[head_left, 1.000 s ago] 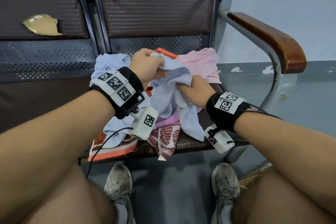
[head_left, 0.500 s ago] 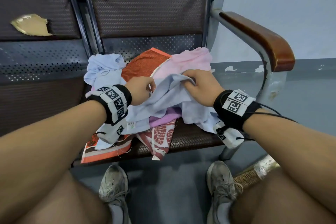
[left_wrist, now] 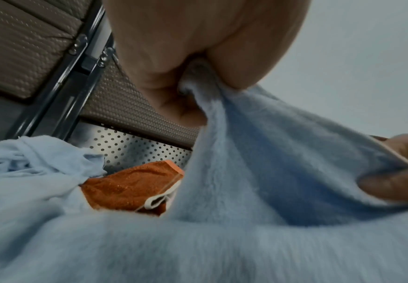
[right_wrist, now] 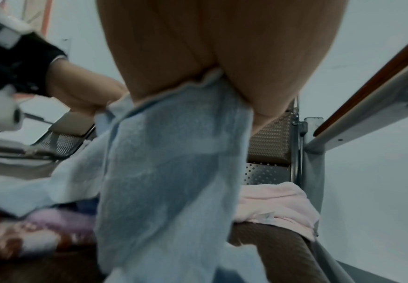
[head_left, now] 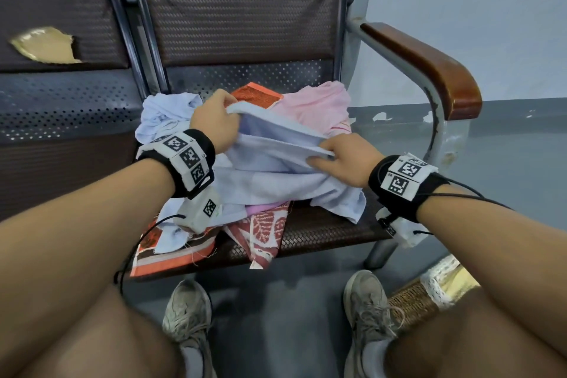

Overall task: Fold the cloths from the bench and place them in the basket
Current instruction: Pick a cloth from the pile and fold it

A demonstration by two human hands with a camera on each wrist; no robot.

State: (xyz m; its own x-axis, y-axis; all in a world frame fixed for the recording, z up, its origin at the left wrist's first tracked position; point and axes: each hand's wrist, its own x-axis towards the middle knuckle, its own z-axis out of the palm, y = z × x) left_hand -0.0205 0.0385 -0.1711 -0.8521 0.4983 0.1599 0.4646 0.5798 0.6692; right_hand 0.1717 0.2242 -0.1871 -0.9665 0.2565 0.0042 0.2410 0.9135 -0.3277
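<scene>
1. I see two bare forearms reaching over a pile of cloths on the worktop [head_left: 322,224], a woven brown bench seat.
2. My left hand [head_left: 214,124] sits at about 11 o'clock of the pile. Its grip is closed on one corner of the pale blue cloth [head_left: 276,175]; the left wrist view shows the fabric pinched between thumb and curled fingers [left_wrist: 258,63].
3. My right hand [head_left: 343,163] sits at about 3 o'clock of the pile, its grip also holding the same cloth along its upper edge; the right wrist view shows the hem bunched in the fingers [right_wrist: 270,76].
4. The blue cloth's held edge runs as a slanting line from the left hand, farther and higher, down to the right hand, nearer me. The rest sags onto the pile, so it is not yet lifted free.
5. Under it lie an orange cloth [head_left: 257,95] at 12 o'clock, a pink cloth [head_left: 319,104] at 1 o'clock, and a red patterned cloth [head_left: 264,230] at 6 o'clock.
6. The basket [head_left: 429,291] stands on the floor at about 4 o'clock, closer to my right hand.
7. My judgement: the next move turns on pulling the two hands apart along that edge to spread the cloth flat for folding.
</scene>
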